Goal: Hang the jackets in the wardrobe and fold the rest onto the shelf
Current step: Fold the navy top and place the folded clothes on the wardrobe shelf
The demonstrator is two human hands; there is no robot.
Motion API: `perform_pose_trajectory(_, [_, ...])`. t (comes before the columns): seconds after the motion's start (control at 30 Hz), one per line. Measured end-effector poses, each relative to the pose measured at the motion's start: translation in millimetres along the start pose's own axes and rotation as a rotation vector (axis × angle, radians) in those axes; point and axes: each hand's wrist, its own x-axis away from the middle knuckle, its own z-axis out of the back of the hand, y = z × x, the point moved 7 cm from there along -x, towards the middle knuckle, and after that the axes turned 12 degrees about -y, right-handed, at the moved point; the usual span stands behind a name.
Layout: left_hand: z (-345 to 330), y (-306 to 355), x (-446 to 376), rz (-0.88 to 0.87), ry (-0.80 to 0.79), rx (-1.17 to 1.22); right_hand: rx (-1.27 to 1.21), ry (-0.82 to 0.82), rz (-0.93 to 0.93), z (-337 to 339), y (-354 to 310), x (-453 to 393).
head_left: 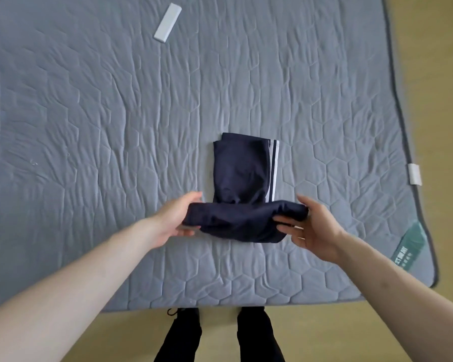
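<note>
Left hand (177, 218) and right hand (307, 228) pinch the near end of navy trousers (239, 173), lifting it mid-fold at six o'clock on a grey mattress (89, 126); a white remote (167, 23) lies at eleven; shelving seemingly remains, wardrobe unseen

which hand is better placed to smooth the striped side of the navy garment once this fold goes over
Right, probably: the right hand grips the fold's end nearest the white stripes on the navy garment; the left hand holds the opposite end.

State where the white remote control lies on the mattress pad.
In the head view the white remote control lies at the far left top of the grey mattress pad, well apart from the navy garment.
</note>
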Motion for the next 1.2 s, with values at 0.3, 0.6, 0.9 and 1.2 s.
perform_pose_trajectory(0.3, [13.0,86.4,-76.6,-0.188,0.122,0.098,-0.093,0.154,0.252,-3.4,-92.9,-61.5])
perform_pose_trajectory(0.6, [-1.3,-32.0,-152.3,0.125,0.151,-0.176,0.061,0.382,-0.053,16.3,66.1,-122.4])
perform_pose_trajectory(0.9, [-45.7,-74.2,-142.7,0.043,0.25,-0.095,-0.355,0.255,0.003,4.5,77.6,-149.3])
perform_pose_trajectory(1.2, [-155.2,-125.9,-72.7,0.304,-0.472,-0.475,-0.06,0.521,0.106,101.1,103.8,-109.7])
